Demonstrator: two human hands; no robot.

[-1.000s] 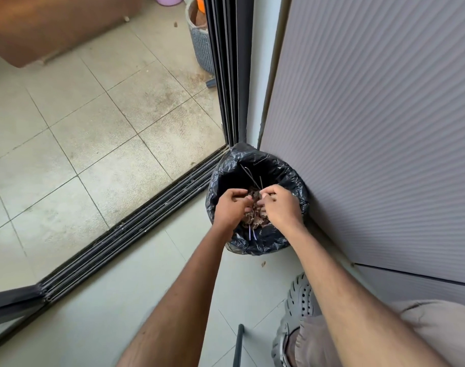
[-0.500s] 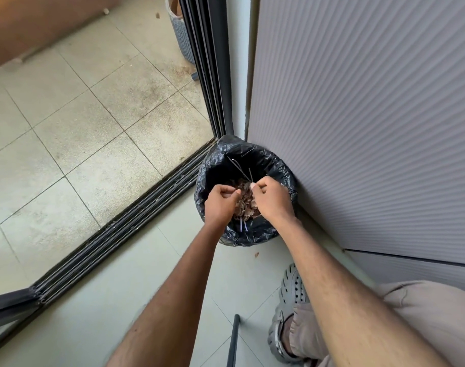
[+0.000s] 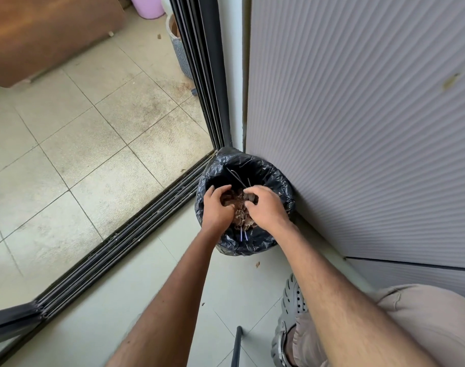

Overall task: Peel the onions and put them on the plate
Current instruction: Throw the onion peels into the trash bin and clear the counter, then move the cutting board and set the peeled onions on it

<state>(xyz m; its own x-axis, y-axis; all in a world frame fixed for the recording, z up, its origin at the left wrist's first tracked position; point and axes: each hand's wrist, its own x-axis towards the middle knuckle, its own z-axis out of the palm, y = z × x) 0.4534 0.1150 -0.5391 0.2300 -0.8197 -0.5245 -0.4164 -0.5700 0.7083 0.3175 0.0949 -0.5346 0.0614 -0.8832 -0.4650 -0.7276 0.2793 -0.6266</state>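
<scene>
Black-bagged round bin (image 3: 255, 242) holds dry brown onion peels (image 3: 240, 217). Left hand (image 3: 216, 207) and right hand (image 3: 265, 207) hover above it, fingers loosely curled, holding nothing visible.

Both hands (image 3: 242, 207) over lined bin (image 3: 273, 170)

The bin liner (image 3: 276, 178) is thin black plastic, crinkled and glossy; the peelings (image 3: 240, 207) inside look dry, papery and brown; the wall panel (image 3: 358, 128) is matt grey with fine ribs; the floor tiles (image 3: 93, 154) are smooth, stained; the clog (image 3: 292, 300) is matt grey perforated foam or rubber; the trousers (image 3: 424, 327) are beige cloth.
</scene>
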